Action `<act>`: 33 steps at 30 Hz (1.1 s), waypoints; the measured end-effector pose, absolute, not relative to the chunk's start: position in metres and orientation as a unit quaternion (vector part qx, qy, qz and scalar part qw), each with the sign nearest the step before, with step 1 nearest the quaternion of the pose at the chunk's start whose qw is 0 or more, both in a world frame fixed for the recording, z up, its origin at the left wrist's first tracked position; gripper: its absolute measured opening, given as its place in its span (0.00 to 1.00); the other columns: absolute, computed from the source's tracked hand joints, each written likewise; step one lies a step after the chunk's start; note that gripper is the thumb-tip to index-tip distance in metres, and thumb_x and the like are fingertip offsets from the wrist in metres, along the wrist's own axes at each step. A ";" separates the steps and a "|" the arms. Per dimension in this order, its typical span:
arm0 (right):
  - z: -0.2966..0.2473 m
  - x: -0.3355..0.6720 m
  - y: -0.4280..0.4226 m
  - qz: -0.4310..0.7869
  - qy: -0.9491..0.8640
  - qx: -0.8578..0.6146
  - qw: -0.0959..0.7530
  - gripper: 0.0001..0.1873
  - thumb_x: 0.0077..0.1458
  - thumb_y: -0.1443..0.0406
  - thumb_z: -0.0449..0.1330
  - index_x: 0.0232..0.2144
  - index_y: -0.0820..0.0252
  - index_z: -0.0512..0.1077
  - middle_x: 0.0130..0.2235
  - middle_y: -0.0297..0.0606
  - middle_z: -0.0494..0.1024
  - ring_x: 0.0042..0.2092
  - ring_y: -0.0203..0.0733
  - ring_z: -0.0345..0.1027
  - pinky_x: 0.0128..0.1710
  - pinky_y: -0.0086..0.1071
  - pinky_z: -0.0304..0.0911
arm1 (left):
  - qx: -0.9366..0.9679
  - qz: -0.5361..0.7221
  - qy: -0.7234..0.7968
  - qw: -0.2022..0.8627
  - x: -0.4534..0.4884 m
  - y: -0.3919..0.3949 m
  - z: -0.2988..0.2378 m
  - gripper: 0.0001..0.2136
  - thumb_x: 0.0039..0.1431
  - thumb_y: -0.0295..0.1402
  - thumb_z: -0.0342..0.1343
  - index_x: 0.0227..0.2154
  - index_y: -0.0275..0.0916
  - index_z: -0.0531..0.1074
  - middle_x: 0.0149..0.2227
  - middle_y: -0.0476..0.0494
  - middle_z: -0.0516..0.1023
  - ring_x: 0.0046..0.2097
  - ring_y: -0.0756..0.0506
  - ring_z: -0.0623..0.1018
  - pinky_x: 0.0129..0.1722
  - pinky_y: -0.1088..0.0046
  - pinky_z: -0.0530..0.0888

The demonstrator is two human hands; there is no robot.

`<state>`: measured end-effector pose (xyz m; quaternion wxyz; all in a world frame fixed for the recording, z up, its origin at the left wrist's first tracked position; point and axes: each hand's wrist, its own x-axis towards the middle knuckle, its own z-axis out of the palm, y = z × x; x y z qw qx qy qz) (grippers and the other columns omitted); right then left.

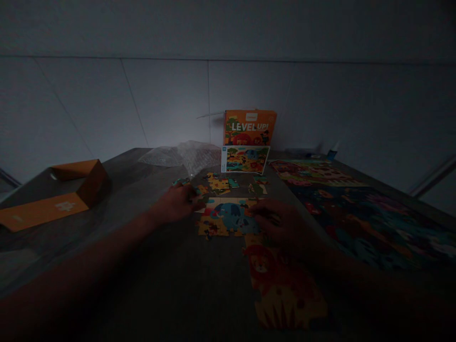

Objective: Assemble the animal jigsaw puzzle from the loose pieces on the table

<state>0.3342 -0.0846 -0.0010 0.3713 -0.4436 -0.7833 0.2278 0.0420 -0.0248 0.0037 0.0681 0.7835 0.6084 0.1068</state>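
In dim light, my left hand (178, 201) reaches to the left edge of a partly joined elephant puzzle (228, 216). Its fingers look bent but apart, the fingertips beside a few colourful pieces (202, 190). My right hand (276, 219) is over the puzzle's right side, thumb and forefinger pinched together at a small puzzle piece (249, 209), largely covered by the fingertips. A joined lion section (281, 285) extends toward me below the right wrist, which hides part of it. Loose pieces (219, 183) lie just beyond the elephant.
Behind the pieces, a picture card (245, 160) leans against an upright orange puzzle box (251, 128). Crumpled clear plastic (195, 154) lies beside them. An orange box part (83, 190) stands at left. A large dark puzzle (370, 223) covers the right, with a farm puzzle (320, 173) behind.
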 end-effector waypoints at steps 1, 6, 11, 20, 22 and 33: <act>-0.001 0.334 -0.085 0.229 -0.782 -0.443 0.374 0.11 0.55 0.67 0.56 0.38 0.60 0.77 0.41 0.42 0.80 0.42 0.44 0.75 0.40 0.35 0.71 | 0.773 0.103 0.624 0.049 0.044 -0.027 0.004 0.28 0.55 0.57 0.50 0.43 0.36 0.74 0.43 0.33 0.78 0.45 0.36 0.77 0.42 0.64 0.72; -0.001 0.334 -0.085 0.215 -0.788 -0.440 0.373 0.11 0.55 0.67 0.56 0.37 0.59 0.77 0.39 0.41 0.80 0.41 0.44 0.75 0.39 0.36 0.70 | 0.762 0.068 0.644 0.022 0.049 -0.034 0.007 0.32 0.52 0.60 0.50 0.44 0.34 0.73 0.42 0.29 0.78 0.44 0.33 0.77 0.40 0.61 0.72; -0.002 0.334 -0.084 0.220 -0.787 -0.440 0.371 0.11 0.56 0.66 0.56 0.38 0.59 0.77 0.41 0.41 0.80 0.42 0.44 0.74 0.41 0.37 0.70 | 0.799 0.087 0.590 0.084 0.047 -0.034 0.012 0.18 0.54 0.40 0.53 0.45 0.36 0.74 0.42 0.36 0.79 0.41 0.38 0.78 0.37 0.65 0.73; -0.002 0.334 -0.084 0.221 -0.787 -0.443 0.368 0.11 0.56 0.67 0.56 0.38 0.59 0.77 0.40 0.41 0.80 0.41 0.44 0.74 0.40 0.36 0.70 | 0.819 0.149 0.553 0.042 0.052 -0.038 0.023 0.16 0.49 0.25 0.50 0.41 0.37 0.76 0.44 0.38 0.79 0.48 0.39 0.77 0.49 0.66 0.70; -0.002 0.334 -0.084 0.218 -0.789 -0.441 0.368 0.11 0.55 0.67 0.56 0.38 0.59 0.77 0.39 0.41 0.80 0.41 0.44 0.75 0.40 0.36 0.70 | 0.791 0.133 0.597 0.004 0.051 -0.040 0.026 0.15 0.57 0.37 0.52 0.42 0.36 0.76 0.41 0.36 0.79 0.44 0.37 0.77 0.46 0.64 0.71; -0.003 0.334 -0.084 0.213 -0.793 -0.434 0.371 0.11 0.56 0.67 0.56 0.37 0.59 0.77 0.39 0.40 0.80 0.40 0.44 0.75 0.38 0.35 0.70 | 0.847 0.083 0.523 0.051 0.035 -0.029 0.010 0.21 0.59 0.46 0.51 0.50 0.40 0.74 0.49 0.36 0.75 0.47 0.37 0.75 0.49 0.61 0.69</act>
